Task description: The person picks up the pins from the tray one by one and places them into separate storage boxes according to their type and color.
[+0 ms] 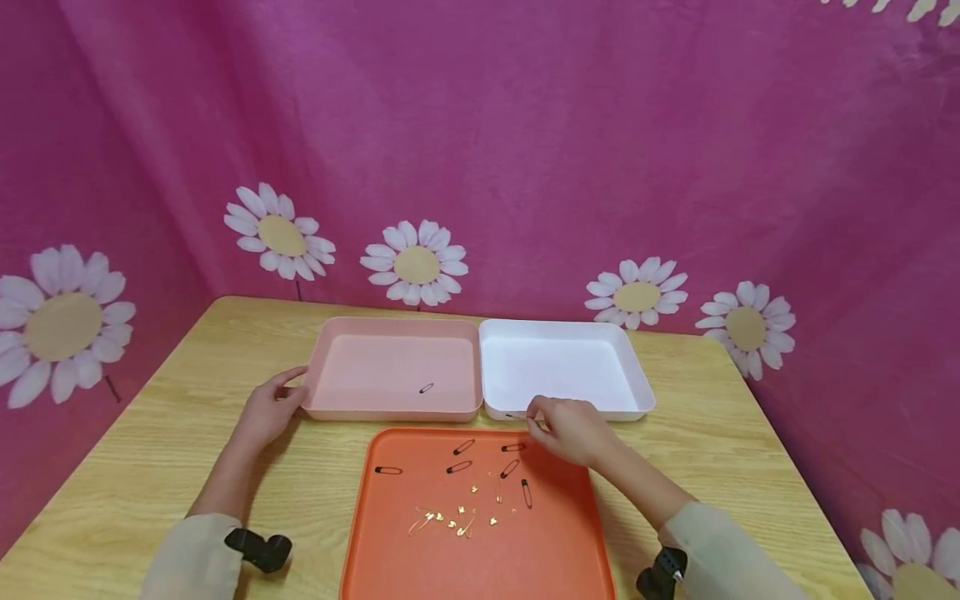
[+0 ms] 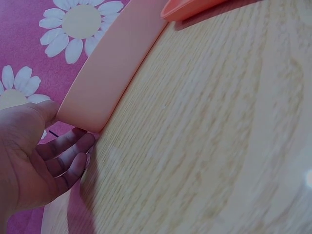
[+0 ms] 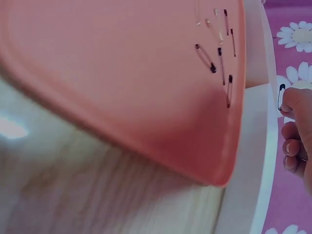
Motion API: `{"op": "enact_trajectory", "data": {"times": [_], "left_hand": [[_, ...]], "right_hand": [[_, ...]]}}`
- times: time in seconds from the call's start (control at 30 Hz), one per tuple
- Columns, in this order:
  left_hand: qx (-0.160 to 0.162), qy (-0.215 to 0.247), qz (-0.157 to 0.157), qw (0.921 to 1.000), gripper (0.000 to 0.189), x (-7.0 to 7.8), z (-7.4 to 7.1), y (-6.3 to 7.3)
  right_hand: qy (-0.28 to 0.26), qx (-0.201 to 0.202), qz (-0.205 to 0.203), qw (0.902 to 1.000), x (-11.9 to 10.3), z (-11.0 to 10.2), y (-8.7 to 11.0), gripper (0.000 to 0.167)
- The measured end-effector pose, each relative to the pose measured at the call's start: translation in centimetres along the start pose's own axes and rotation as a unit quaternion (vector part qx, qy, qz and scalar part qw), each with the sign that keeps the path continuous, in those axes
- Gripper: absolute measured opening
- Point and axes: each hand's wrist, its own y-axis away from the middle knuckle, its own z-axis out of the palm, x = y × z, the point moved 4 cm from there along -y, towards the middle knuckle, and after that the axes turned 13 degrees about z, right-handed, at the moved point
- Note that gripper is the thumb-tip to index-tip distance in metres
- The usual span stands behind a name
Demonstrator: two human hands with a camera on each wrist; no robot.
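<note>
My right hand [image 1: 572,429] pinches a black safety pin [image 3: 281,97] between thumb and fingertips, over the near edge of the white tray [image 1: 643,392]. At the left end of the pink tray [image 1: 393,415], my left hand [image 1: 272,408] holds the corner, thumb at the rim and curled fingers by the base. One dark safety pin [image 1: 427,388] lies inside the pink tray. Several black safety pins [image 1: 459,467] are spread over the upper part of the orange tray [image 1: 480,575]. Small gold safety pins [image 1: 465,528] lie scattered around its middle.
The pink and white trays stand side by side on the wooden table [image 1: 712,467], with the orange tray in front of them. A magenta curtain [image 1: 525,167] with daisies hangs behind and beside the table. Each wrist carries a small black camera [image 1: 258,550].
</note>
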Motion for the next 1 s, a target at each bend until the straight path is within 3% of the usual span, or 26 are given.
{"op": "enact_trajectory", "data": {"times": [0.6,0.83,1.0], "left_hand": [[0.005,-0.004,0.003,1.0000,0.045,0.1,0.0,0.0],[0.008,-0.004,0.008,0.9999,0.044,0.1,0.0,0.0],[0.009,-0.006,0.011,0.9999,0.044,0.1,0.0,0.0]], "right_hand": [[0.004,-0.003,-0.011,0.9999,-3.5,-0.5,-3.5,0.004],[-0.059,-0.041,0.035,0.9968,-4.3,0.1,-4.9,0.012],[-0.139,-0.061,0.080,0.9852,-4.9,0.9,-6.1,0.012]]}}
